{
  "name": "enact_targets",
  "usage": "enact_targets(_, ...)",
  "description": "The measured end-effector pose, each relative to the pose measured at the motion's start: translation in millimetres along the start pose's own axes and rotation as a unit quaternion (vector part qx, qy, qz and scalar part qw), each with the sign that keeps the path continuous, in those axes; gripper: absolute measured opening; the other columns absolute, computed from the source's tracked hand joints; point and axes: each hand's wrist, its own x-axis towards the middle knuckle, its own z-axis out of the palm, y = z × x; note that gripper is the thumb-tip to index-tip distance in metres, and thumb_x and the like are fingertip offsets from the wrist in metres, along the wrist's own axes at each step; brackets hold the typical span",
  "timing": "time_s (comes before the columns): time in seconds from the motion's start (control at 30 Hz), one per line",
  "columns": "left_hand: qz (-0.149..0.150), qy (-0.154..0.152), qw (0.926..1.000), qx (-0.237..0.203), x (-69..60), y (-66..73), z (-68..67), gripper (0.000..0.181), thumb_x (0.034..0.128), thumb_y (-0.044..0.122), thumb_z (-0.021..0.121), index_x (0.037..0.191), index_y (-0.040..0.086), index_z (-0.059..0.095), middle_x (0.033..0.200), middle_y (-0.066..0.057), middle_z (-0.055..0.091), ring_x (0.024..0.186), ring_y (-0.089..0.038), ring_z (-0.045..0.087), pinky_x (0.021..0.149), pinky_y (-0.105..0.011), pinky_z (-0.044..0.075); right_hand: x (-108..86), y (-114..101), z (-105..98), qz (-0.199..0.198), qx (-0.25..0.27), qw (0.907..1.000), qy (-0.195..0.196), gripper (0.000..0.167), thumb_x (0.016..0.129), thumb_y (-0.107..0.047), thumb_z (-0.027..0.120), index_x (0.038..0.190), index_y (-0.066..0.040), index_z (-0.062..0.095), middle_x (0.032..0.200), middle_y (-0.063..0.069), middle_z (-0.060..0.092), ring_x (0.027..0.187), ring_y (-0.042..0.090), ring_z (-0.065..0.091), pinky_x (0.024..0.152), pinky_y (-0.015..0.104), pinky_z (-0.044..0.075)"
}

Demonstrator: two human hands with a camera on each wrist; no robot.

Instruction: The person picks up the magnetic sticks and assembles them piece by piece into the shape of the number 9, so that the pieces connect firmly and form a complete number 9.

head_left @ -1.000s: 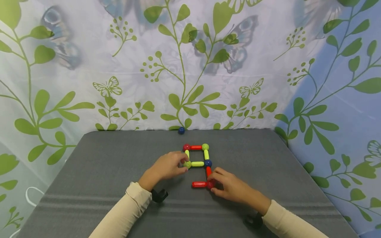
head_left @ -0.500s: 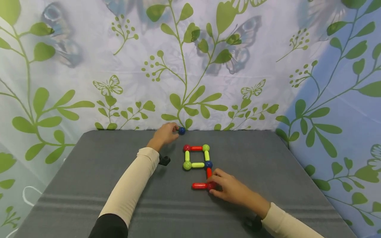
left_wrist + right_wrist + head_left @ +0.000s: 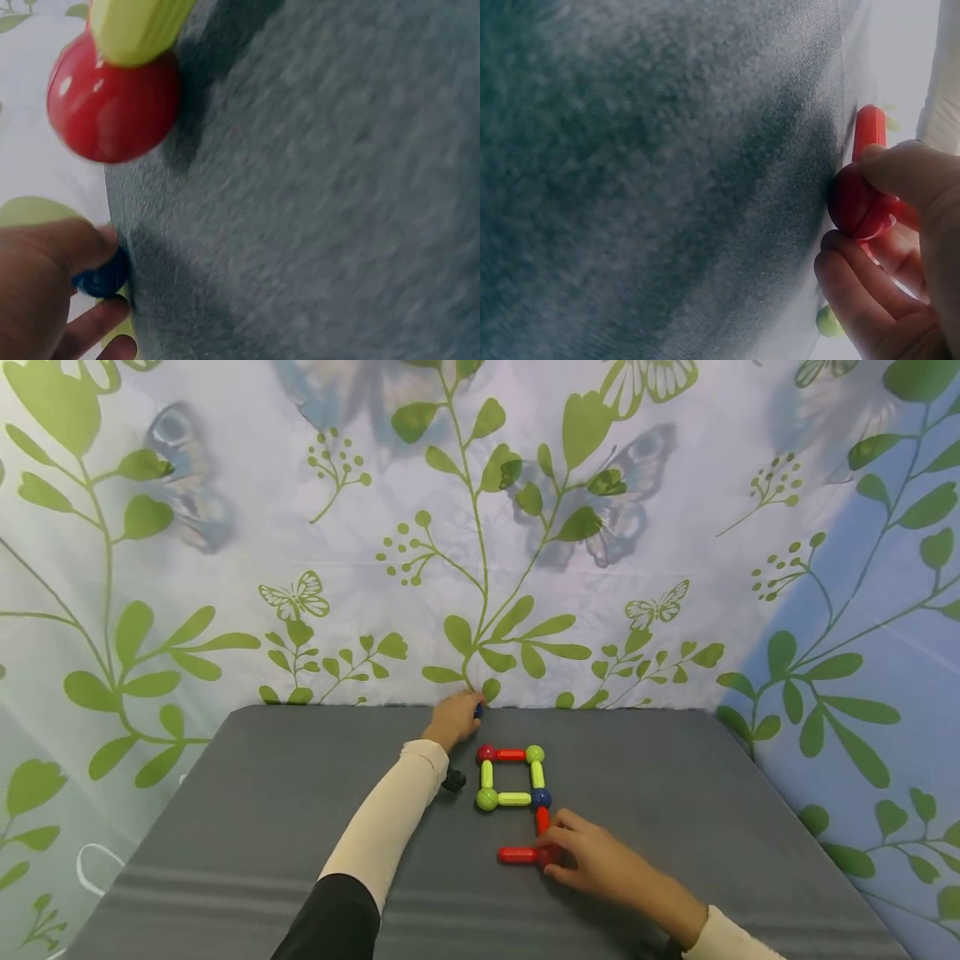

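At the far table edge, my left hand (image 3: 453, 720) pinches a dark blue ball (image 3: 103, 277) between thumb and fingers. Closer in lies a square of toy building rods and balls: a red ball (image 3: 486, 753), two green balls, a second blue ball (image 3: 542, 798), one red rod and several yellow-green rods (image 3: 514, 799). From that blue ball a red rod (image 3: 543, 820) runs toward me to another red ball (image 3: 853, 201). My right hand (image 3: 600, 857) grips this red ball and partly hides it. A further red rod (image 3: 517, 855) points left from it.
Grey cloth covers the table (image 3: 322, 793). Behind its far edge hangs a white curtain (image 3: 360, 552) printed with green leaves and butterflies. A white cord loop (image 3: 93, 868) shows at the left side.
My left hand has left the square's near-left green ball, reached forward to the far edge and taken hold of the loose blue ball. The right hand stays on the red ball.
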Motion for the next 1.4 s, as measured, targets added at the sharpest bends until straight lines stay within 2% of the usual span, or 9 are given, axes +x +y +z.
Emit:
enact_targets(0.1, -0.011, 0.006, 0.9999, 0.007, -4.9, 3.6, 2.4, 0.031, 0.0964, 0.014, 0.07, 0.127, 0.014, 0.066, 0.121, -0.007, 0.063, 0.106, -0.027, 0.063, 0.089, -0.045, 0.051, -2.2, -2, 2, 0.006, 0.002, 1.0, 0.005, 0.027, 0.087, -0.022, 0.082, 0.112, -0.022, 0.072, 0.102, -0.011, 0.051, 0.082, 0.004, 0.056, 0.07, 0.021, 0.05)
enact_targets(0.23, -0.027, 0.008, 0.9996, -0.008, -11.7, 1.0, 0.6, 0.03, 0.0973, 0.016, 0.069, 0.127, 0.015, 0.065, 0.123, -0.005, 0.063, 0.11, -0.024, 0.061, 0.09, -0.045, 0.05, -2.9, -1, 3, 0.001, -0.002, 0.9998, 0.02, 0.029, 0.086, -0.021, 0.083, 0.112, -0.022, 0.072, 0.102, -0.011, 0.051, 0.082, 0.005, 0.056, 0.07, 0.022, 0.05)
enact_targets(0.47, -0.01, 0.031, 0.9983, -0.048, -38.7, -2.7, -3.4, 0.03, 0.0961, 0.02, 0.071, 0.125, 0.014, 0.065, 0.122, -0.007, 0.063, 0.109, -0.025, 0.061, 0.089, -0.047, 0.051, -6.7, 5, 6, -0.033, -0.011, 0.9983, 0.046, 0.031, 0.083, -0.019, 0.085, 0.111, -0.021, 0.073, 0.103, -0.01, 0.053, 0.083, 0.005, 0.056, 0.072, 0.023, 0.05)
enact_targets(0.57, 0.014, 0.036, 0.9969, -0.068, -59.2, 4.0, -6.6, 0.029, 0.0952, 0.021, 0.072, 0.123, 0.015, 0.065, 0.121, -0.005, 0.064, 0.107, -0.024, 0.062, 0.088, -0.046, 0.051, -6.8, 6, 7, -0.039, -0.014, 0.9976, 0.056, 0.031, 0.082, -0.019, 0.086, 0.11, -0.022, 0.073, 0.101, -0.012, 0.053, 0.084, 0.003, 0.055, 0.072, 0.023, 0.05)
enact_targets(0.7, 0.076, 0.028, 0.9928, -0.088, -91.6, 17.3, -7.5, 0.027, 0.093, 0.021, 0.074, 0.119, 0.015, 0.067, 0.116, -0.003, 0.065, 0.101, -0.02, 0.062, 0.085, -0.042, 0.052, -8.9, 6, 5, -0.033, -0.009, 0.9978, 0.057, 0.032, 0.082, -0.018, 0.086, 0.111, -0.02, 0.072, 0.101, -0.011, 0.054, 0.085, 0.003, 0.055, 0.072, 0.024, 0.05)
enact_targets(0.9, 0.131, -0.003, 0.9862, -0.101, -146.0, 27.8, -8.3, 0.027, 0.0913, 0.022, 0.077, 0.116, 0.016, 0.067, 0.109, 0.003, 0.065, 0.092, -0.013, 0.061, 0.082, -0.034, 0.052, -8.3, 5, 4, -0.026, -0.002, 0.9988, 0.042, 0.032, 0.084, -0.019, 0.085, 0.112, -0.019, 0.07, 0.103, -0.01, 0.054, 0.086, 0.003, 0.056, 0.073, 0.025, 0.051)
enact_targets(1.0, 0.151, -0.026, 0.9828, -0.104, -164.7, 30.1, -8.2, 0.028, 0.0912, 0.023, 0.078, 0.116, 0.016, 0.067, 0.108, 0.007, 0.064, 0.092, -0.012, 0.06, 0.082, -0.032, 0.051, -8.2, 4, 4, -0.018, -0.002, 0.9992, 0.037, 0.032, 0.084, -0.019, 0.085, 0.112, -0.019, 0.069, 0.103, -0.011, 0.053, 0.088, 0.002, 0.057, 0.074, 0.026, 0.052)
enact_targets(1.17, 0.188, -0.067, 0.9735, -0.111, -182.5, 32.8, -7.6, 0.026, 0.0907, 0.023, 0.077, 0.115, 0.016, 0.069, 0.106, 0.009, 0.064, 0.092, -0.009, 0.059, 0.083, -0.028, 0.049, -8.4, 4, 5, -0.007, -0.003, 0.9994, 0.033, 0.032, 0.084, -0.02, 0.085, 0.112, -0.019, 0.069, 0.103, -0.012, 0.053, 0.088, 0.001, 0.057, 0.074, 0.027, 0.053)
enact_targets(1.4, 0.228, -0.102, 0.9598, -0.128, -187.6, 37.4, -1.9, 0.026, 0.0893, 0.021, 0.079, 0.112, 0.017, 0.068, 0.104, 0.011, 0.063, 0.092, -0.005, 0.057, 0.086, -0.024, 0.047, -8.8, 3, 5, 0.001, -0.003, 0.9995, 0.031, 0.032, 0.084, -0.02, 0.085, 0.112, -0.019, 0.069, 0.103, -0.011, 0.053, 0.088, 0.001, 0.056, 0.075, 0.026, 0.053)
